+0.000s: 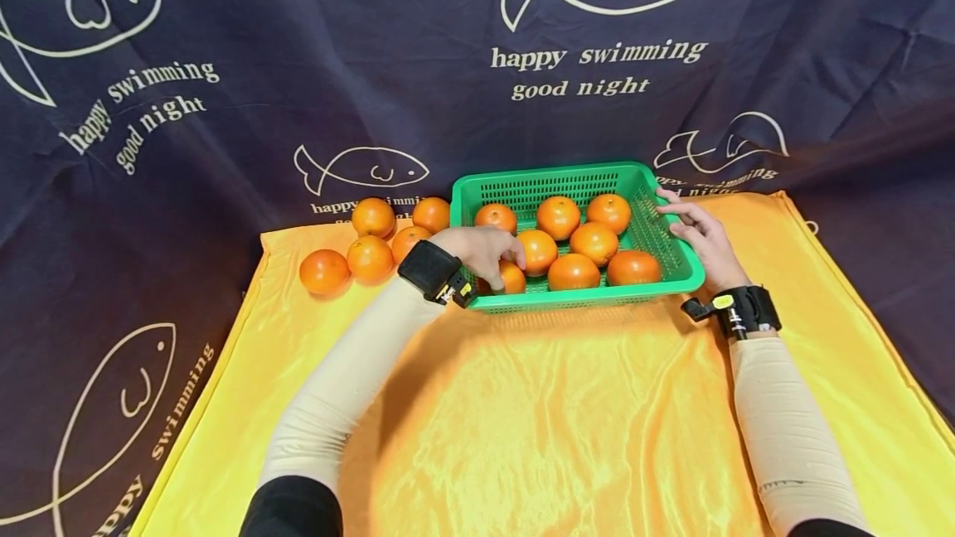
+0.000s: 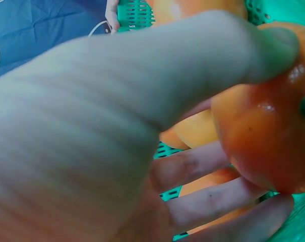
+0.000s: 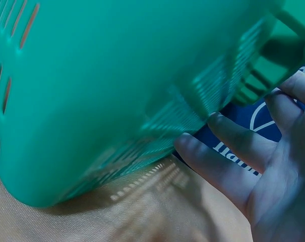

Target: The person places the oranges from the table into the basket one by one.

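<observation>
A green slotted plastic basket (image 1: 574,298) holds several oranges. My left hand (image 1: 481,251) reaches over its left end and grips an orange (image 1: 511,278) low in the near left corner. In the left wrist view the thumb lies on top of that orange (image 2: 273,131), with fingers under its side. Beside it in the basket lies another orange (image 1: 537,252). My right hand (image 1: 705,243) is at the basket's right end. Seen from the right wrist, its outstretched fingers (image 3: 233,166) touch the outer wall of the basket (image 3: 117,101).
Left of the basket, several loose oranges (image 1: 370,259) lie on the yellow-orange cloth (image 1: 567,421) covering the table. A dark blue curtain (image 1: 388,48) with white fish drawings hangs close behind the basket.
</observation>
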`<state>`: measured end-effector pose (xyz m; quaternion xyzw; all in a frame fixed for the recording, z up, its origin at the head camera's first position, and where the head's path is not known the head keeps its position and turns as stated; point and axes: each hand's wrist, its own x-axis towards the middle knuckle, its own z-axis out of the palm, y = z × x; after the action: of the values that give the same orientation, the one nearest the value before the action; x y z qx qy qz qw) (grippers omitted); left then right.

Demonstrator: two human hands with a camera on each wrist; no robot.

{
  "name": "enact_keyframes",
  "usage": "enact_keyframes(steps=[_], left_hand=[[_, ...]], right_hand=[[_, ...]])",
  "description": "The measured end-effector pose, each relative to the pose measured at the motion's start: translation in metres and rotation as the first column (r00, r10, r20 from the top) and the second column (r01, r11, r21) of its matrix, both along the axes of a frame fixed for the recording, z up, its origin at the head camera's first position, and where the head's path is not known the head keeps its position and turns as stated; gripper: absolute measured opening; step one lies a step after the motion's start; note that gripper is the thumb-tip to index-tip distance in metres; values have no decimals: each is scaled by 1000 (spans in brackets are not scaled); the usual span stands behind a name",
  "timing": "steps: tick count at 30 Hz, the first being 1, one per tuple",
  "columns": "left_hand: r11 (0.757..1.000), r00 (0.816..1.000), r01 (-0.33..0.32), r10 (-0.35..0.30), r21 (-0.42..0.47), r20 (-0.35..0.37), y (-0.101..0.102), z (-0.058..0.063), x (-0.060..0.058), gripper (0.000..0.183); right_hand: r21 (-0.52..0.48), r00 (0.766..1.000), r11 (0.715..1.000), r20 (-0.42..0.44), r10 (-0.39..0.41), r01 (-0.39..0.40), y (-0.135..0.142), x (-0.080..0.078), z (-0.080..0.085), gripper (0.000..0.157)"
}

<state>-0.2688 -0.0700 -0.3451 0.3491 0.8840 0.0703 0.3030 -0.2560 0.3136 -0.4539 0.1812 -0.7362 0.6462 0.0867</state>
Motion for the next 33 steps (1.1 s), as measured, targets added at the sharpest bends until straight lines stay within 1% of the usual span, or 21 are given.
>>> enact_keyframes(steps=[6, 12, 17, 20, 25, 28, 31, 33], left_hand=[[1000, 1000, -7, 7, -11, -8, 1, -1, 0, 52], [1000, 1000, -1, 1, -20, -18, 3, 3, 3, 51], [998, 999, -11, 7, -65, -51, 5, 5, 6, 49], [997, 997, -17, 12, -73, -70, 6, 8, 8, 47], [999, 991, 7, -13, -47, -130, 8, 19, 10, 44], [999, 987, 23, -28, -30, -161, 8, 28, 10, 45], [1000, 984, 18, -18, -3, -176, 6, 35, 11, 45], [1000, 980, 8, -6, 12, -200, 4, 40, 12, 46]], right_hand=[[-10, 1000, 1000, -7, 7, -7, 1, 0, 0, 35], [-6, 1000, 1000, -10, 5, -5, 2, -1, 0, 35], [3, 1000, 1000, -4, 6, -6, 1, 0, 0, 36], [-5, 1000, 1000, -6, 8, -8, 0, 1, -1, 35], [-42, 1000, 999, 2, 18, -18, -1, 3, -2, 35], [-44, 1000, 999, 3, 15, -15, -1, 4, -3, 35], [-47, 1000, 999, -2, 16, -16, -1, 3, -2, 35], [-38, 1000, 999, -9, 16, -17, -1, 3, -1, 35]])
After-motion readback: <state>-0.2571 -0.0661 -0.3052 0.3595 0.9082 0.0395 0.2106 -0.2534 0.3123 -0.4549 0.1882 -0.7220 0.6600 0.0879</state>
